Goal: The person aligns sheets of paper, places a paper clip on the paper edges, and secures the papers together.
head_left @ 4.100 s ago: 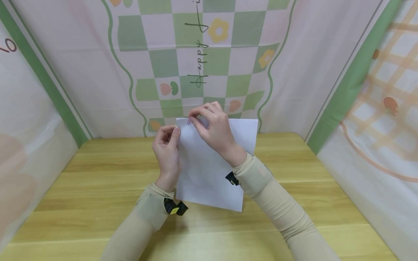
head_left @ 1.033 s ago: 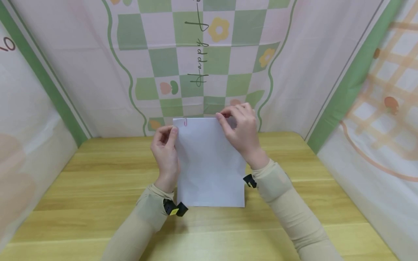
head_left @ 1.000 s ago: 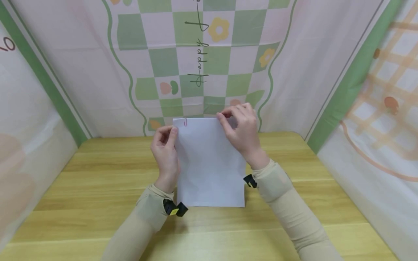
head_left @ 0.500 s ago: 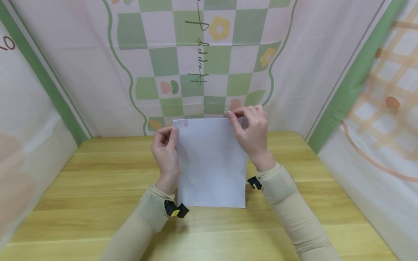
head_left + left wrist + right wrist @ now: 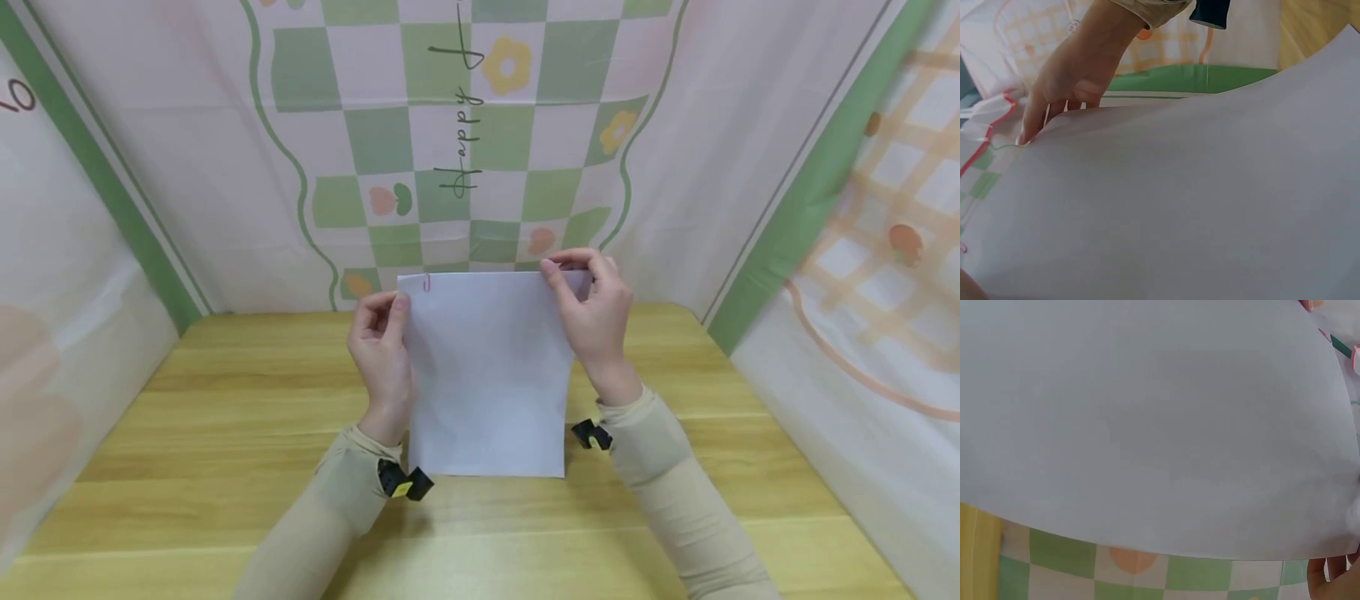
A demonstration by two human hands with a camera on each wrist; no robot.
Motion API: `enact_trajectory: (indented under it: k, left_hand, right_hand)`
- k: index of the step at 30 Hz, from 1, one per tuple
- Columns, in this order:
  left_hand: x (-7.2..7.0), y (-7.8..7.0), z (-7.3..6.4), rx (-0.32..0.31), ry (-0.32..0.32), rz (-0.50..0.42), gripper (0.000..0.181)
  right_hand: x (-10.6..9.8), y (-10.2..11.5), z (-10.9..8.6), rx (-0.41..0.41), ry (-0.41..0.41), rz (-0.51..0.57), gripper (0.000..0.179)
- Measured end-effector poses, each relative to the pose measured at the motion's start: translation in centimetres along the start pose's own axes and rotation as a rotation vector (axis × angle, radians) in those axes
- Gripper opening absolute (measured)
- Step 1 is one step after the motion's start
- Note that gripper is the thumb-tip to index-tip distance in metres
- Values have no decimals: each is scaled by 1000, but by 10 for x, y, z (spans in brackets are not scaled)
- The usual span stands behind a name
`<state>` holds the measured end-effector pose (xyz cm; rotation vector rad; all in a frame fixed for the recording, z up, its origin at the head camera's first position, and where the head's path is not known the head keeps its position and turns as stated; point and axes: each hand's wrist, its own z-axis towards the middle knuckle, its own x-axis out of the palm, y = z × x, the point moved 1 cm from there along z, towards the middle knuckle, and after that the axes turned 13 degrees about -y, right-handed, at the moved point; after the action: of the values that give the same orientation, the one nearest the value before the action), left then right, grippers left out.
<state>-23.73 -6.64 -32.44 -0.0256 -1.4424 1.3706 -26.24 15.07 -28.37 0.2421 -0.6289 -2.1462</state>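
Both hands pinch the white paper [image 5: 487, 375] at frame centre: left hand [image 5: 381, 350] on its left edge, right hand [image 5: 596, 312] at the top right corner, bottom edge on the surface [image 5: 225, 450], pink paperclip [image 5: 427, 282] top left.

Wooden table [image 5: 225, 433] stands before a pink-and-green checkered backdrop [image 5: 517, 133] printed with flowers and "Happy" lettering.

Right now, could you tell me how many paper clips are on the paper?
1: a pink paper clip on the top edge of the paper, near its left corner. The right hand covers the right corner, so another could be hidden.
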Motion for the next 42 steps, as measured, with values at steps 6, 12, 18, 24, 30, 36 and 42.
enact_trajectory:
  k: [6, 12, 18, 24, 30, 36, 42]
  left_hand:
    - [-1, -1, -1, 7, 7, -1, 15]
    - [-1, -1, -2, 17, 7, 9, 14]
    - [0, -1, -1, 15, 0, 15, 12]
    - [0, 0, 0, 8, -1, 14, 11]
    - [1, -1, 0, 8, -3, -9, 12]
    - [1, 0, 1, 2, -6, -9, 11]
    - [1, 1, 1, -4, -7, -5, 12]
  right_hand:
    - [-7, 14, 0, 136, 16, 25, 23]
    - [-14, 32, 1, 192, 48, 64, 24]
    - [-17, 31, -2, 237, 76, 112, 25]
    - [-19, 23, -6, 347, 115, 168, 38]
    - [-20, 5, -12, 440, 148, 153, 37]
    - [-20, -12, -20, 473, 185, 107, 35]
    - [-24, -11, -21, 466, 237, 48, 33]
